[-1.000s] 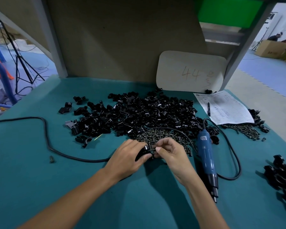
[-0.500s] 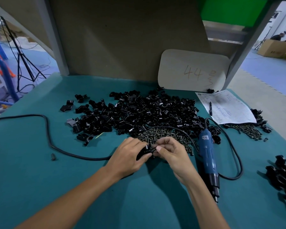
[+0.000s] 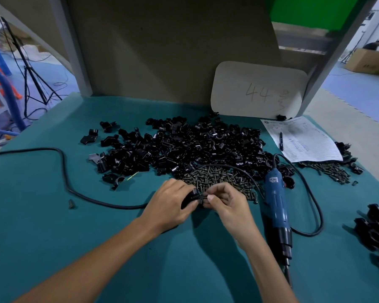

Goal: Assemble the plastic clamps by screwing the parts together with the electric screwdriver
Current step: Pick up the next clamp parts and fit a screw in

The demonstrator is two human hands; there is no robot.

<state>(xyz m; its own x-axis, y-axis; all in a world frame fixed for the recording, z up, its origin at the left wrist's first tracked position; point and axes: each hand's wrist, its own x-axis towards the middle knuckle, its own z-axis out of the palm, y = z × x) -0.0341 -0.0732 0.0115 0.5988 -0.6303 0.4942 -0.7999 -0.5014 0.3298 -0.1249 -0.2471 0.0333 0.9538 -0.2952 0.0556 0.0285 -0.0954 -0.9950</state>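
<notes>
My left hand (image 3: pixel 170 204) grips a black plastic clamp part (image 3: pixel 192 197) just above the teal table. My right hand (image 3: pixel 224 201) pinches a small screw (image 3: pixel 204 197) at the part's right side, fingertips touching it. Behind the hands lies a heap of dark screws (image 3: pixel 214 174), and beyond that a big pile of black clamp parts (image 3: pixel 184 147). The blue electric screwdriver (image 3: pixel 276 202) lies on the table to the right of my right hand, tip pointing toward me, not held.
The screwdriver's black cord (image 3: pixel 64 169) loops across the table's left side and around the tool. A paper sheet with a pen (image 3: pixel 302 138) lies at the back right, more screws (image 3: pixel 330 170) beside it. Black clamps (image 3: pixel 376 232) sit at the right edge. A white board (image 3: pixel 258 89) leans at the back.
Both hands stay together over the clamp part; the right fingers have shifted slightly on the screw. The screwdriver has not moved.
</notes>
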